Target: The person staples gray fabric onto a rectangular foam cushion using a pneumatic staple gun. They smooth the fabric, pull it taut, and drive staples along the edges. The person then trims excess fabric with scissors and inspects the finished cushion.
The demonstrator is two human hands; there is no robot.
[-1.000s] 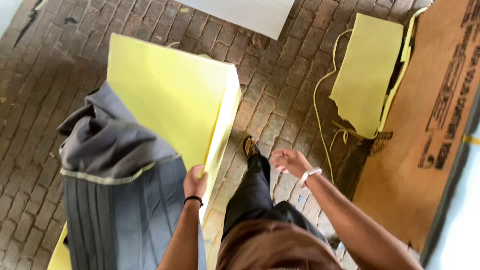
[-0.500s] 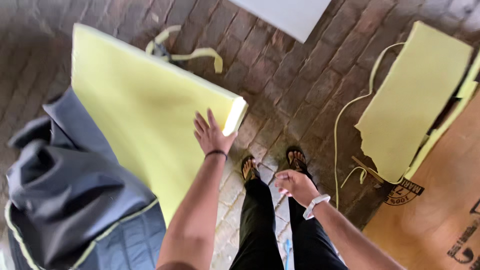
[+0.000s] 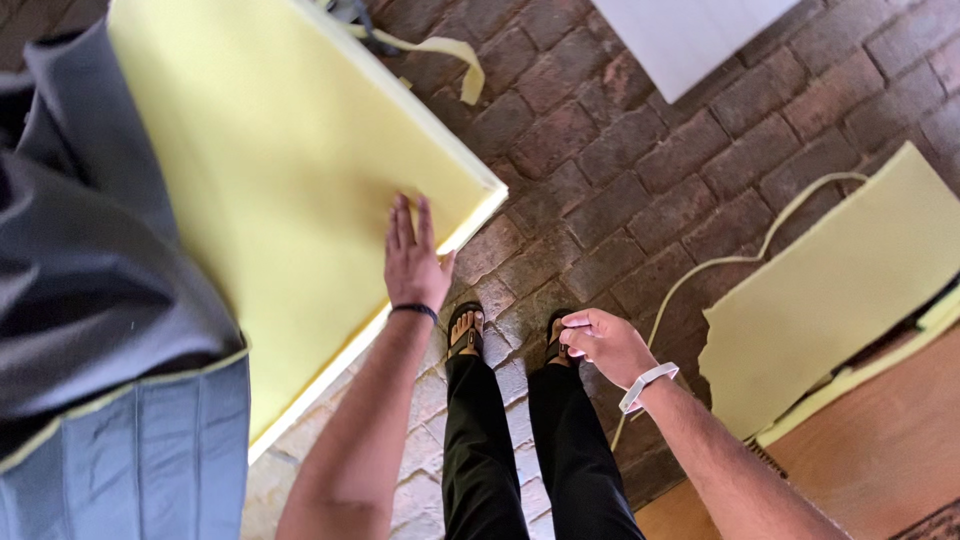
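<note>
Seen from the head camera looking straight down, a large yellow foam sheet (image 3: pixel 290 190) fills the upper left and centre-left of the frame, lying flat with its near corner pointing toward centre. Left hand (image 3: pixel 415 258) rests palm-down on the sheet's surface just inside that corner; fingers (image 3: pixel 405 222) extended and close together, thumb out to the side at the sheet's edge. Grip: flat and open, nothing pinched. A dark band sits on that wrist.

Right hand (image 3: pixel 600 345) hangs lower centre-right, clear of the sheet, above the brick floor (image 3: pixel 600 200). Fingers curled loosely inward; whether anything is held between them cannot be told. A white wristband (image 3: pixel 647 385) circles that wrist.

Grey fabric (image 3: pixel 90 260) overlaps the sheet's left edge, bunched at the left of the frame; below it, at lower left, a grey quilted panel (image 3: pixel 130 460) with stitched vertical lines and a yellow rim.

Below the hands: two legs in black trousers, feet in sandals (image 3: pixel 466 330) on the bricks, just beside the sheet's corner.

Right of frame: a second, irregular piece of yellow foam (image 3: pixel 850 290) on the floor, with a thin yellow strip (image 3: pixel 720 262) curving from its upper edge down toward the feet. Another loose strip (image 3: pixel 450 55) lies at top centre. White board (image 3: pixel 690 35) at the top edge. Brown cardboard (image 3: pixel 880 450) at lower right.
</note>
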